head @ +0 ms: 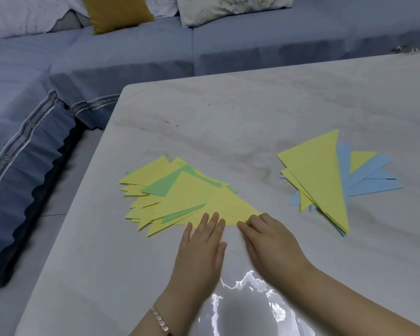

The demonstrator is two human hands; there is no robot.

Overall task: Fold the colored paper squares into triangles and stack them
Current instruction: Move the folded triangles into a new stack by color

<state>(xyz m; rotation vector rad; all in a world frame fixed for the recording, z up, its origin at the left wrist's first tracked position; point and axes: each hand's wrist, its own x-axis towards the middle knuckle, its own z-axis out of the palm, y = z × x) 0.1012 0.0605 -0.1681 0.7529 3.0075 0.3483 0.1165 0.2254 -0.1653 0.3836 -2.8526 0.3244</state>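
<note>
1. A pale grey bench [228, 112] with faint marble veins fills most of the view. Bright glare [240, 294] lies on its near edge.
2. A blue-grey sofa [131, 57] wraps round the bench's far and left sides. It carries a mustard cushion [114, 13] and pale cushions [228, 8]. A strip of grey floor [58, 190] shows between sofa and bench.
3. A loose pile of yellow and green triangles [170, 187] is fanned out on the bench, left of centre.
4. A second stack of yellow and blue triangles [320, 180] lies well apart to the right.
5. The left hand [199, 253], with a bracelet [160, 320] at the wrist, lies flat. Its straight fingers [214, 219] rest on the near edge of the pile's top yellow sheet [204, 197].
6. The right hand [269, 246] is just beside it, its bent fingers [246, 227] on that sheet's near right corner. It is slightly blurred, so I cannot tell whether they pinch the paper or only press it.
7. Something small and shiny [409, 50] sits at the bench's far right edge, too blurred to name.
</note>
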